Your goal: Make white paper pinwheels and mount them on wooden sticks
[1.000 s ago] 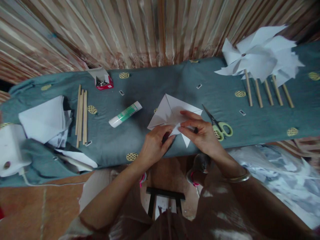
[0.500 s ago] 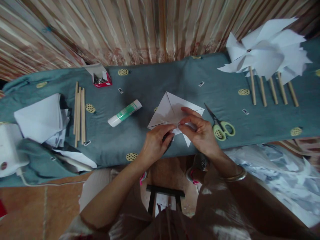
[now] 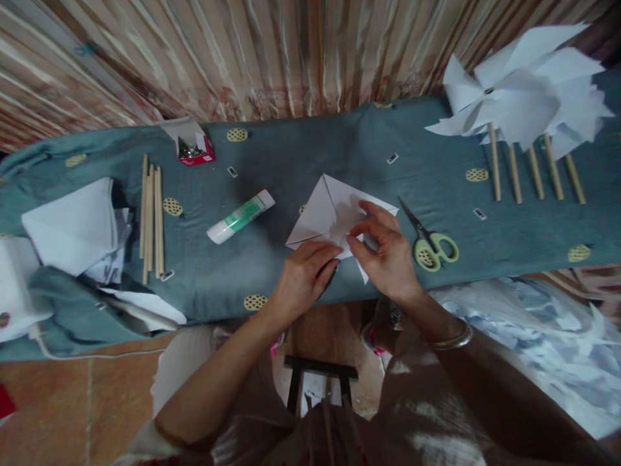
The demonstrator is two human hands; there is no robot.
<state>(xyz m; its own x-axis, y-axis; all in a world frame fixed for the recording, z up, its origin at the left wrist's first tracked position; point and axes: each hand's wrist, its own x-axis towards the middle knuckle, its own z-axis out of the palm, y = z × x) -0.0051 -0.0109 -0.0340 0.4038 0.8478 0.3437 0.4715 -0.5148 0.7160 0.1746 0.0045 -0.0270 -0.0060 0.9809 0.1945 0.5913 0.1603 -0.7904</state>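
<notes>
A white paper square (image 3: 317,210) with cut diagonal lines lies in front of me, one pointed flap hanging at its near edge. My left hand (image 3: 305,268) pinches the near-left edge of this paper between thumb and fingers. From the right, my right hand (image 3: 385,249) grips the paper near its middle, thumb and forefinger together; the other fingers are raised over the sheet. Green-handled scissors (image 3: 433,247) lie just right of my right hand. To the left rests a white and green glue stick (image 3: 241,217).
Several wooden sticks (image 3: 159,220) and a stack of white paper (image 3: 72,226) lie at the left. Behind them sits a small red box (image 3: 206,152) of metal pieces. White paper pinwheels (image 3: 519,97) on sticks lie at the far right. A white power strip (image 3: 17,285) is at the left edge.
My right finger and thumb have shifted slightly along the paper, away from my left fingertips. The paper stays in place, and the view has moved a little.
</notes>
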